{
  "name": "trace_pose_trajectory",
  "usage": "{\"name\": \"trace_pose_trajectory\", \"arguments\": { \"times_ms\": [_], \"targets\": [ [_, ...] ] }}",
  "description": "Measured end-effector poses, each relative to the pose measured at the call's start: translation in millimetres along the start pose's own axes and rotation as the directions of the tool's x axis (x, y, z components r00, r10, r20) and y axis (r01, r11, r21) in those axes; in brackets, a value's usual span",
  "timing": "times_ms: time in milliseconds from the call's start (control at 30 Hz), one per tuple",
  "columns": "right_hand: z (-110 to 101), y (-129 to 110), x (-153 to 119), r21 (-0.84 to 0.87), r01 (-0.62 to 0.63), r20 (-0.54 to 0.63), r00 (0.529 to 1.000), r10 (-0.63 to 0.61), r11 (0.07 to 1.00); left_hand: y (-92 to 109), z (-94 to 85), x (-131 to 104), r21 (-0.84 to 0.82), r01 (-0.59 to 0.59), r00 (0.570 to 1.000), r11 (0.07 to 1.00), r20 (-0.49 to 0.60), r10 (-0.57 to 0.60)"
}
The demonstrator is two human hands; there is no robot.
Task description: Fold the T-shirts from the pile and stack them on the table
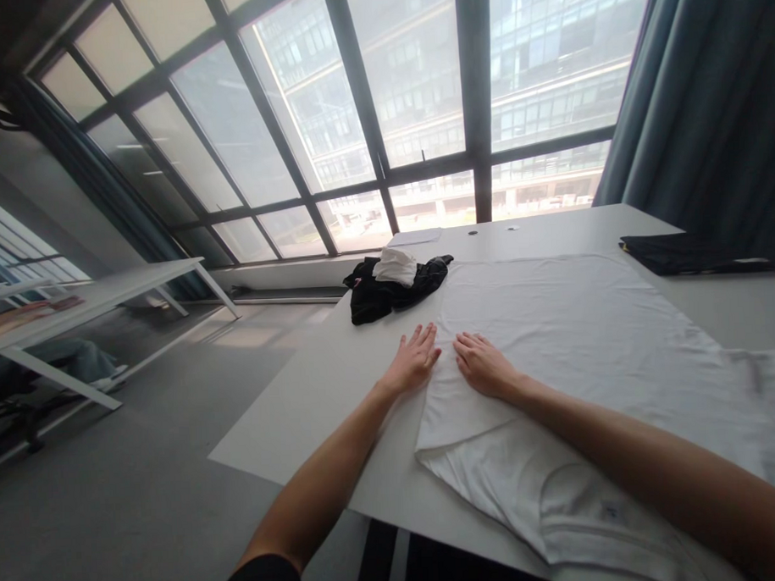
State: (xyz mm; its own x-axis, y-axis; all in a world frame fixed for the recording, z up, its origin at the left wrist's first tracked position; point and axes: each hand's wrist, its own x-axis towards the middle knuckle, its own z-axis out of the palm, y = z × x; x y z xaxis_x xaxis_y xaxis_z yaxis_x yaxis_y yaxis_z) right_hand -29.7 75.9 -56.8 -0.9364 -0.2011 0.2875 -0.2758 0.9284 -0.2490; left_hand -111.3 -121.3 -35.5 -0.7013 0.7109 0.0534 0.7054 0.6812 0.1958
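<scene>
A white T-shirt lies spread over the table, its neckline and a small label showing near the front edge. My left hand rests at the shirt's left edge, palm down with the fingers stretched out and a little apart. Just to its right, my right hand lies flat on the white cloth, fingers extended and close together. Neither hand grips anything that I can see. Beneath my right forearm the front corner of the shirt is folded or turned, and part of it is hidden.
The white table ends at left above a grey floor. A crumpled black garment with white cloth on it lies beyond my left hand. Folded black clothing sits at the far right. Another table stands left.
</scene>
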Motion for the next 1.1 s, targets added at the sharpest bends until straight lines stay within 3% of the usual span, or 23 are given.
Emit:
{"name": "trace_pose_trajectory", "arguments": {
  "times_ms": [100, 233, 300, 467, 567, 733, 933, 1100],
  "targets": [
    [-1, -1, 1, -0.004, 0.002, 0.002, 1.0, -0.002, 1.0, 2, -2.5, -3, 0.0, -0.024, 0.996, 1.0, -0.085, 0.024],
    [1, 0, 1, 0.0, 0.008, 0.003, 1.0, -0.008, 1.0, 12, 3.4, -12, 0.021, -0.143, 0.983, 0.99, 0.12, 0.139],
    [2, 1, 1, -0.003, 0.007, 0.002, 1.0, -0.007, 1.0, 17, 4.4, -16, 0.029, -0.116, 0.972, 0.993, 0.208, 0.107],
    [2, 2, 1, -0.004, 0.004, 0.016, 1.0, -0.004, 1.0, 19, -3.1, -23, 0.058, -0.019, 0.963, 0.998, 0.27, 0.003],
    [2, 2, 1, -0.002, 0.008, 0.001, 1.0, -0.008, 1.0, 22, -4.8, -23, 0.082, -0.008, 0.974, 0.997, 0.227, -0.011],
    [6, 4, 2, -0.012, 0.006, -0.013, 1.0, -0.006, 1.0, 34, 2.4, -16, 0.103, -0.047, 0.999, 0.994, 0.018, 0.045],
    [9, 6, 2, -0.039, 0.003, 0.0, 1.0, -0.003, 0.999, 37, 11.0, -15, 0.037, -0.059, 0.99, 0.998, 0.133, 0.053],
    [4, 2, 0, -0.068, -0.072, -0.024, 0.997, 0.071, 0.995, 34, 10.0, -13, 0.006, -0.053, 0.991, 0.999, 0.12, 0.052]
  ]
}}
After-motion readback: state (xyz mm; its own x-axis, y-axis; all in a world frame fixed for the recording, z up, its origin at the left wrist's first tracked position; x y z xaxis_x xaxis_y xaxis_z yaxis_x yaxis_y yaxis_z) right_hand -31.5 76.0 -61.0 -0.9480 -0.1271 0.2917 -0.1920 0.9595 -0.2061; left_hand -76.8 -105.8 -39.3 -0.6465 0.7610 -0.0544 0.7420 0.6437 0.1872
